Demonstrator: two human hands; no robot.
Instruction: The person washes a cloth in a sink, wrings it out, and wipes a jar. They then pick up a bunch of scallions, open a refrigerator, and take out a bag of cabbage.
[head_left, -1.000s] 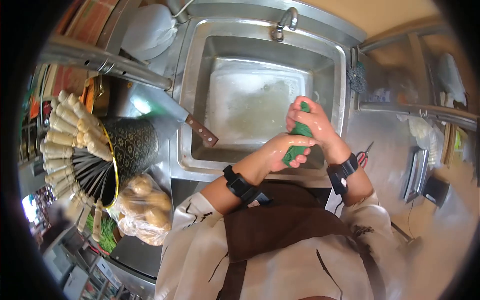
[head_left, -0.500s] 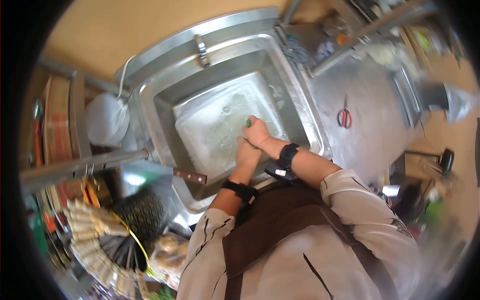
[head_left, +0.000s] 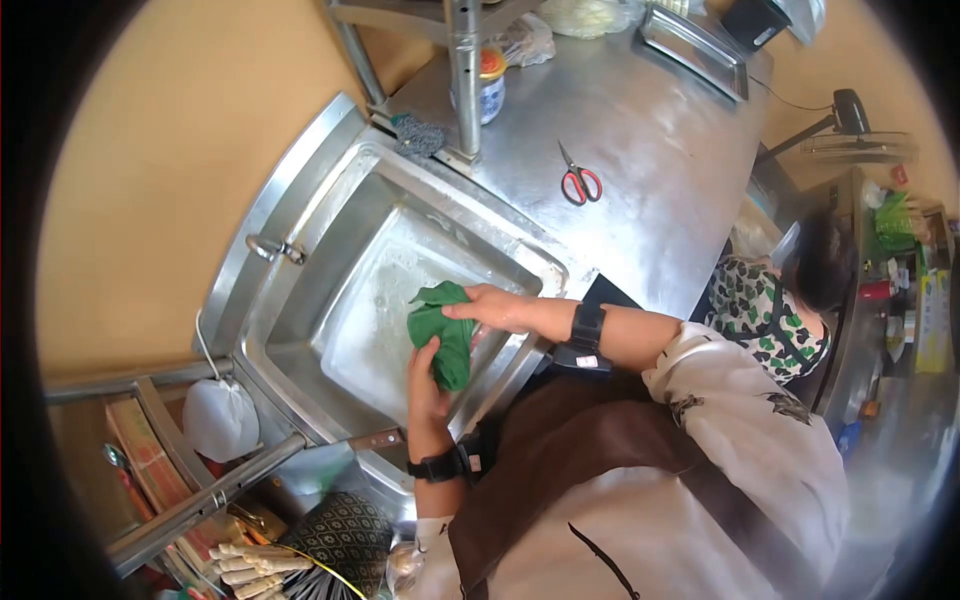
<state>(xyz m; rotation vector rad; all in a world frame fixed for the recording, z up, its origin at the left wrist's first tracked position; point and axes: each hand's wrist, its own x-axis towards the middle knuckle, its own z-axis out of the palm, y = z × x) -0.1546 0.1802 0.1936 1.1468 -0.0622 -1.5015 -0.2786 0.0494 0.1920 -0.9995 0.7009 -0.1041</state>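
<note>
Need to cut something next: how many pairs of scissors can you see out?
1. The red-handled scissors lie closed on the steel counter, right of the sink and apart from both hands, which hold the green cloth. Others may be hidden.

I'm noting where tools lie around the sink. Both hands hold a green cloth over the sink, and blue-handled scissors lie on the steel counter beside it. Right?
Not quite. In the head view the scissors have red handles, not blue. The rest holds: the left hand and right hand hold the green cloth over the sink, and the scissors lie on the steel counter.
</note>
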